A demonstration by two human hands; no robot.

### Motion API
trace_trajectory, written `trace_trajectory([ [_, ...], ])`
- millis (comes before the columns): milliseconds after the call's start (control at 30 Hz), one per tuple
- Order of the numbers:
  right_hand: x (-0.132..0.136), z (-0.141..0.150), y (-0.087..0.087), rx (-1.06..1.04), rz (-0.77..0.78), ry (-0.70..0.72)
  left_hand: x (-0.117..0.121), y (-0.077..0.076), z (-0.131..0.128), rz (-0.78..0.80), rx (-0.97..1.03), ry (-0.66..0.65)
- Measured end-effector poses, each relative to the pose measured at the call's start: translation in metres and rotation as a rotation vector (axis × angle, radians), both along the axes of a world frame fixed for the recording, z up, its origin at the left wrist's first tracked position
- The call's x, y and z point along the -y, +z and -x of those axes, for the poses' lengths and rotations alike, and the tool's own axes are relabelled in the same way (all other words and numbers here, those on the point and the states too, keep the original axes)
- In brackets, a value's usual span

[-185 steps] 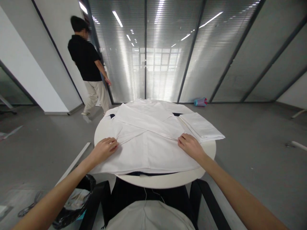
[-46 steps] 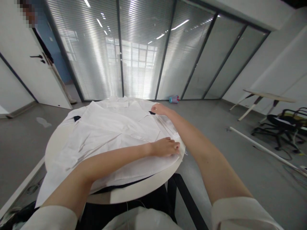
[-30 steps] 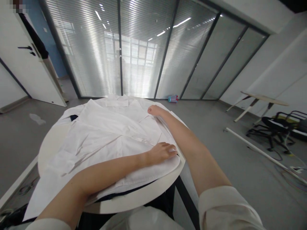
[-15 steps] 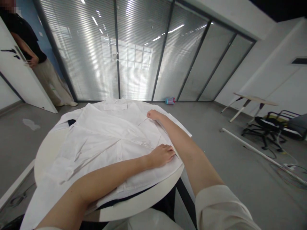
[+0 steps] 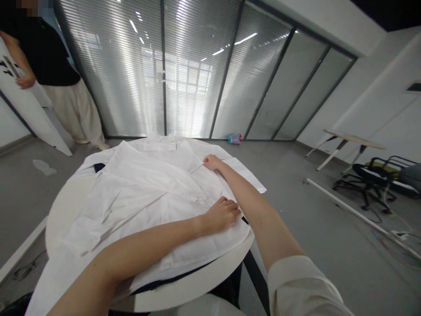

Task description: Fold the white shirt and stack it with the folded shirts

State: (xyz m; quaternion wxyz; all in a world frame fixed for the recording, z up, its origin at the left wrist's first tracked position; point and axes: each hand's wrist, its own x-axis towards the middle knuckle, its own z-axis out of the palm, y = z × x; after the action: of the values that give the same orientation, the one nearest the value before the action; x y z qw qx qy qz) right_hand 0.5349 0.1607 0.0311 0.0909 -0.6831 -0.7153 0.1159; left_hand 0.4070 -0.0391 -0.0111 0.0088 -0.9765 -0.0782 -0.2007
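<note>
A white button-up shirt (image 5: 138, 180) lies spread over a round table (image 5: 67, 210), its collar towards the far side and one sleeve hanging over the near left edge. My right hand (image 5: 212, 162) pinches the shirt's fabric at its far right side, raising a small crease. Closer to me, my left hand (image 5: 224, 214) is curled over the shirt's right edge and grips the cloth there; its fingertips are partly hidden. Dark cloth (image 5: 245, 220) peeks out beside the left hand, and more shows under the shirt's hem.
A person (image 5: 49, 57) stands at the white door (image 5: 54, 127) on the left. Behind the table runs a glass partition with a small bin-like object (image 5: 234, 139) at its foot. To the right are a small table (image 5: 355, 139), a black swivel chair (image 5: 358, 182) and a white pole (image 5: 358, 213) on the floor.
Both hands keep hold of the shirt and have hardly moved. More dark cloth shows at its right edge. The person by the door has stepped further into the room, and the door has swung.
</note>
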Motion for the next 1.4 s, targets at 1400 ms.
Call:
trace_trajectory([
  [1400, -0.074, 0.050, 0.002, -0.285, -0.067, -0.277, 0.026, 0.034, 0.160, -0.158, 0.076, -0.012],
])
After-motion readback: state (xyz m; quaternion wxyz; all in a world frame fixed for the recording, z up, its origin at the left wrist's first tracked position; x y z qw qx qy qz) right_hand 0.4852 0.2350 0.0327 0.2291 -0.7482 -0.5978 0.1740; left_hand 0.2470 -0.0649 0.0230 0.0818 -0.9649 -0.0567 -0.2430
